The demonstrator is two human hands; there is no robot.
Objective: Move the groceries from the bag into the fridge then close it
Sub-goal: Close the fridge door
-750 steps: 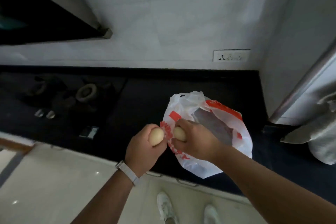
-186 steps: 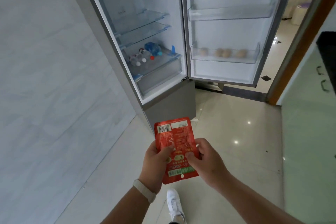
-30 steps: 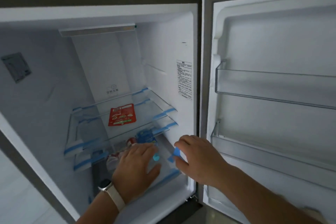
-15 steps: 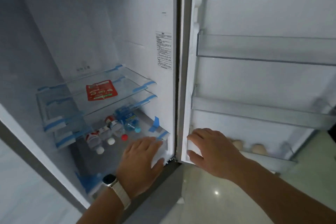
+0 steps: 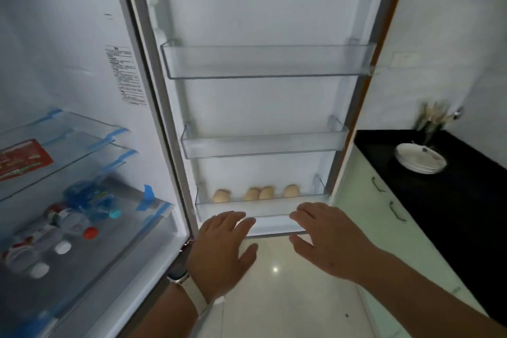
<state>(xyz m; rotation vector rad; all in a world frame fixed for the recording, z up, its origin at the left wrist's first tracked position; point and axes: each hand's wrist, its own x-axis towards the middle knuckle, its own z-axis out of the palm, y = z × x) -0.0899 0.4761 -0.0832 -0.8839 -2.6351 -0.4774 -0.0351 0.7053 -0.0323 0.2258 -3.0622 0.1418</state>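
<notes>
Moved since half a second ago: both hands have left the inside of the fridge (image 5: 82, 35). The left hand (image 5: 219, 252) has come off the lower compartment's front edge and now sits beside the right hand (image 5: 329, 241), both at 6 o'clock.
Hands: both are spread flat with straight fingers and hold nothing. Their fingertips reach the front of the bottom door bin (image 5: 260, 208); I cannot tell if they touch it.
Door (image 5: 260, 107): stands wide open at 12 o'clock, its inner side facing the person.
Step, by my judgement: the groceries look stowed, so closing the door is what remains.
Risk, eggs: they lie loose, so a hard swing or slam could roll them together and crack them.
Risk, bin: pushing on the clear bin instead of the door panel could unseat it.
Risk, fingers: the left hand is near the hinge gap at 7 o'clock and could be pinched if it lingers there.
Bottom door bin: holds four eggs (image 5: 259, 193), and the middle two look to be touching.
Glass shelf (image 5: 90, 132), 9 o'clock: a red packet (image 5: 23, 159) lies flat on it.
Lower compartment (image 5: 131, 230), 8 o'clock: bottles (image 5: 65, 218) lie on their sides, caps toward the person.
Bag: not in view.
Counter (image 5: 452, 200), 3 o'clock: holds a stack of plates (image 5: 419, 162).
</notes>
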